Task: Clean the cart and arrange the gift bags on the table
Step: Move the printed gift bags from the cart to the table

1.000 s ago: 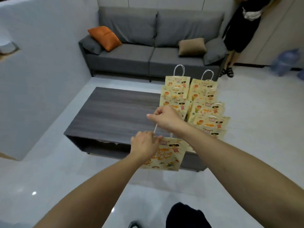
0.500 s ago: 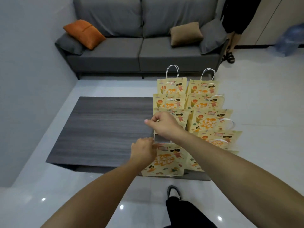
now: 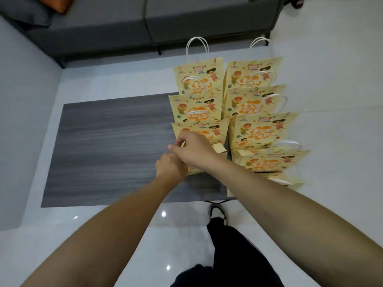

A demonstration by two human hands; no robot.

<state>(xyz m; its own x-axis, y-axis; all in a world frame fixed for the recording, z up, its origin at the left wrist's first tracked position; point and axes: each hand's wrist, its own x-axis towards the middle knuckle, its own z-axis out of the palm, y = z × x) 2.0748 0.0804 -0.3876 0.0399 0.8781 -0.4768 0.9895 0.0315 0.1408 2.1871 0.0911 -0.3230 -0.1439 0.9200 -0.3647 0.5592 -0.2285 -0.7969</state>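
Note:
Several yellow gift bags (image 3: 261,131) with orange cartoon prints and white handles stand in two rows on the right end of the dark grey wood-grain table (image 3: 116,146). At the near end of the left row, both my hands hold one more gift bag (image 3: 218,149). My right hand (image 3: 194,149) pinches its top, fingers curled. Just below and to the left, my left hand (image 3: 171,167) grips the bag's side. The hands hide most of this bag. No cart is in view.
A grey sofa (image 3: 165,19) with an orange cushion (image 3: 62,4) runs along the far side. A pale wall (image 3: 22,112) stands to the left. Glossy white floor surrounds the table. My leg and shoe (image 3: 216,212) are by the table's near edge.
My view has tipped downward and come closer over the table. The held bag has moved from beyond the table's near edge onto the left row; both hands keep their hold.

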